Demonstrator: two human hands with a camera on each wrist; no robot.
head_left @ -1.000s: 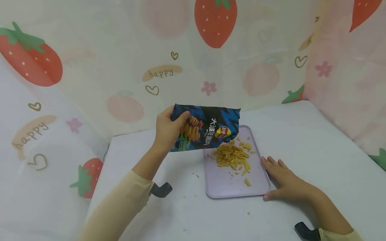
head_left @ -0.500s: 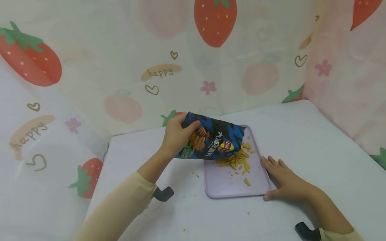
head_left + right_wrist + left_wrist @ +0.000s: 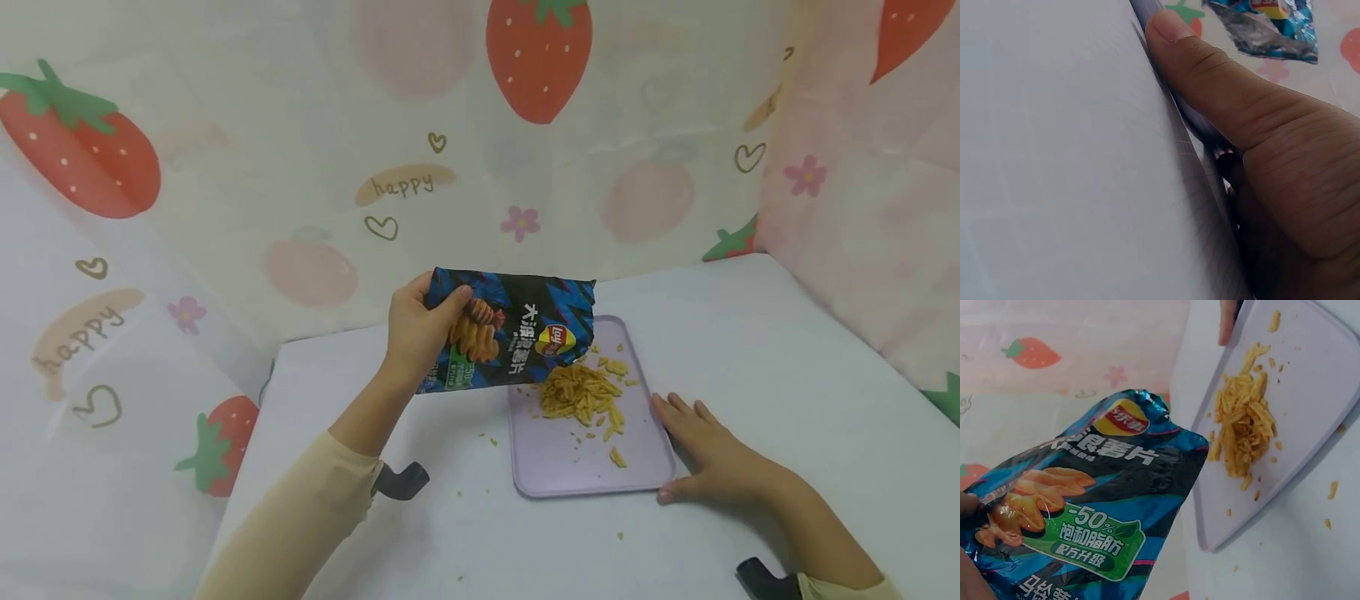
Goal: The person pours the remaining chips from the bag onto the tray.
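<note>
My left hand (image 3: 422,327) grips a blue and black bag of potato chips (image 3: 517,329) by its bottom end, thumb on the front. The bag lies sideways in the air, its far end over the back of a lilac tray (image 3: 555,467). On that tray a heap of yellow chip pieces (image 3: 577,396) is spread, with smaller bits around it; the left wrist view shows the chips (image 3: 1244,422) just beyond the bag's end. My right hand (image 3: 723,454) rests at the tray's right edge, fingers extended and thumb at the near corner.
Small crumbs (image 3: 493,442) lie on the white table (image 3: 450,533) left of and in front of the tray. A curtain with strawberry prints (image 3: 540,67) hangs behind the table and along both sides.
The bag dipped down and right over the chips half a second ago, then came back up and left, held more level. My right hand and the tray keep their places.
</note>
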